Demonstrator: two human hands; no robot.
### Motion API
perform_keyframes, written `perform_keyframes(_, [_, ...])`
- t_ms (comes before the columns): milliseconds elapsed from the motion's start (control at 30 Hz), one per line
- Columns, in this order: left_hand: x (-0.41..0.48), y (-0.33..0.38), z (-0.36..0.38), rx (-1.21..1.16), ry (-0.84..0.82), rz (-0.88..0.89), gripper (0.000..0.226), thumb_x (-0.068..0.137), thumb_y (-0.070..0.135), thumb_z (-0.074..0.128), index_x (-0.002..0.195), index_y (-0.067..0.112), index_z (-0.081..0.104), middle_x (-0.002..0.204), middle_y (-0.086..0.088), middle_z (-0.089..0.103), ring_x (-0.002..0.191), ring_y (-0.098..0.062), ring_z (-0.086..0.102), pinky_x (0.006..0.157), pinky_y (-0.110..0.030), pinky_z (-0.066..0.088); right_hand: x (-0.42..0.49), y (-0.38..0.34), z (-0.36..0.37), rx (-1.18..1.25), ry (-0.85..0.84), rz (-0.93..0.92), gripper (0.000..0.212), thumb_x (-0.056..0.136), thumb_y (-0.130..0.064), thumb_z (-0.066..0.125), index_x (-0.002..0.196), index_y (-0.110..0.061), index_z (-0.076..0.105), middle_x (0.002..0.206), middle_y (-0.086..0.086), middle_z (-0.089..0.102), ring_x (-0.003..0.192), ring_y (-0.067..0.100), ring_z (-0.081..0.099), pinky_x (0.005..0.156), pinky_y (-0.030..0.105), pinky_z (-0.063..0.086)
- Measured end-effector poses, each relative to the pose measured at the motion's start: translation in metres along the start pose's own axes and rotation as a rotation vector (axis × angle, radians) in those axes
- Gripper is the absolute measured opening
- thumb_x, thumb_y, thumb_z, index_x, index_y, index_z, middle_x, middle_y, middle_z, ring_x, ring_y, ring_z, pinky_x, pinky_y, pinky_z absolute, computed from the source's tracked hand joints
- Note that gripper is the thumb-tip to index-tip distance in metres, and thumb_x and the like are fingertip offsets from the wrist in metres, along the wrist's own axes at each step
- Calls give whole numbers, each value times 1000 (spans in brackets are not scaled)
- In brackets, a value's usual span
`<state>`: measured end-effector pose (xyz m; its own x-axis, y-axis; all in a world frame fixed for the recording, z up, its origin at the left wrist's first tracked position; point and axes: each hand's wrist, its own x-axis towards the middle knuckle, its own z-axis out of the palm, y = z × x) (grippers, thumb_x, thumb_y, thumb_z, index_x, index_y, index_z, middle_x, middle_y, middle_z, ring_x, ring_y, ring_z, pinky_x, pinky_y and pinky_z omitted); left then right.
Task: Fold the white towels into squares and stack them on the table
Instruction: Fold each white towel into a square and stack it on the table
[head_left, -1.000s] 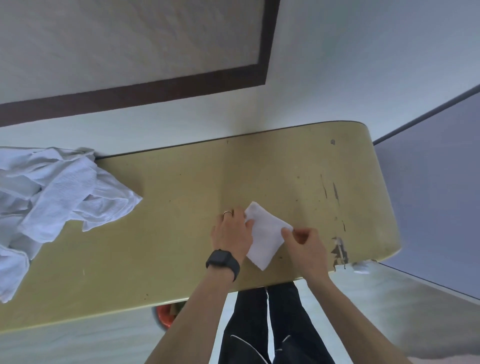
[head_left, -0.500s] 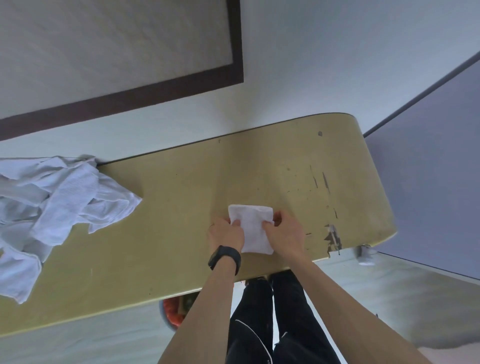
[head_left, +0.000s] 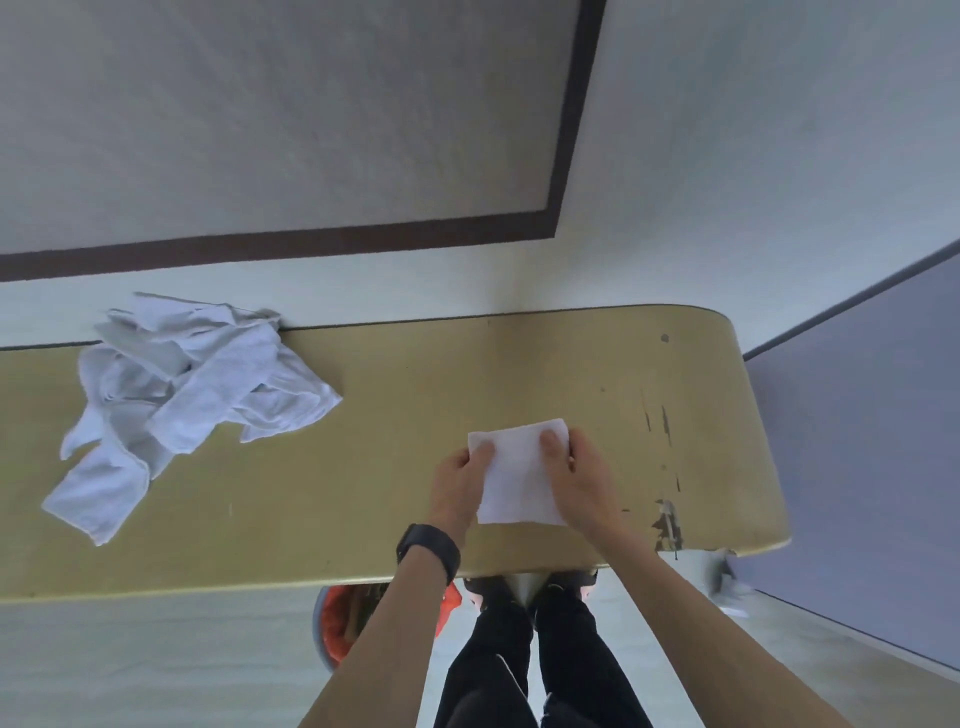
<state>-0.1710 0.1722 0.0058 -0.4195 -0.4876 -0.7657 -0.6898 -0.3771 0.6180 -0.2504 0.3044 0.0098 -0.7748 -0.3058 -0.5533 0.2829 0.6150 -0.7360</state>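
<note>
Hands (head_left: 460, 480) (head_left: 582, 478) pinch folded towel (head_left: 519, 480) on table (head_left: 363, 493) — unfolded pile (head_left: 182, 395) left.

Folded towel (head_left: 521, 478): 1
Heap of unfolded towels (head_left: 187, 395): 1, number within cannot be told
Bench (head_left: 363, 467): 1
Hands: 2, left (head_left: 460, 480), right (head_left: 582, 480)
Wristwatch (head_left: 429, 552): 1
</note>
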Motion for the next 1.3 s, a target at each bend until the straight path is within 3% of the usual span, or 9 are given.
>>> perform_keyframes(67, [-18,12,-6,68,97,131,38,98,40,50,70,13,47,65,2,43,63,-16,38,57,-29,30,-9,-17,-1,-69,26,-100,34,103,-48,36,88,-20,50,77,-3,55,68,13,51,59,29,40])
perform_keyframes(200, [-60,33,-25,137,299,322,43,103,42,41,84,4,48,70,-7,52,61,-20,45,54,-27,33,-29,-50,-8,-183,33,-259,33,104,-45,35,85,-23,49,73,-1,59,64,17,55,52,27,37])
perform_keyframes(333, [-102,43,-45,135,439,385,38,104,41,37,79,13,44,68,-6,56,59,-16,50,50,-26,32,-50,-83,-10,-197,-8,-376,31,104,-44,37,86,-23,50,74,-4,60,65,15,57,51,23,37])
perform_keyframes(500, [-156,35,-61,-26,640,393,35,104,36,40,81,10,43,68,-6,55,59,-19,50,47,-19,35,-72,-96,7,-85,-344,-313,28,96,-51,53,105,-25,55,97,-5,67,85,16,67,73,40,56])
perform_keyframes(667, [-217,-15,-89,-79,833,295,36,103,45,38,77,20,39,64,-2,52,58,-20,50,48,-29,33,-124,-91,35,-161,-641,-408,45,94,-52,54,76,-10,54,70,1,57,63,17,51,56,29,40])
perform_keyframes(767, [-258,-63,-108,-80,975,194,36,103,48,34,77,24,39,64,-3,54,56,-17,51,45,-29,30,-166,-80,58,-306,-731,-619,39,102,-46,43,82,-13,47,73,2,57,66,18,56,59,35,42])
perform_keyframes(967, [-331,-168,-133,-235,1219,-70,40,103,51,30,88,18,44,73,-6,62,61,-22,56,47,-31,35,-271,-70,112,-451,-908,-930,31,101,-42,45,82,-18,43,67,-2,55,61,14,51,56,34,33])
perform_keyframes(1067, [-369,-220,-144,-356,1319,-131,38,102,50,32,86,17,43,70,-7,60,61,-26,57,49,-33,38,-325,-53,139,-530,-1052,-1001,32,101,-44,45,84,-18,44,66,-1,56,58,12,50,53,29,35])
perform_keyframes(1300, [-474,-354,-187,-549,1532,-147,35,102,46,36,78,21,36,61,0,51,51,-17,44,44,-27,25,-474,15,217,-577,-1271,-1093,32,101,-35,49,80,-12,41,58,-2,47,52,8,42,49,22,33])
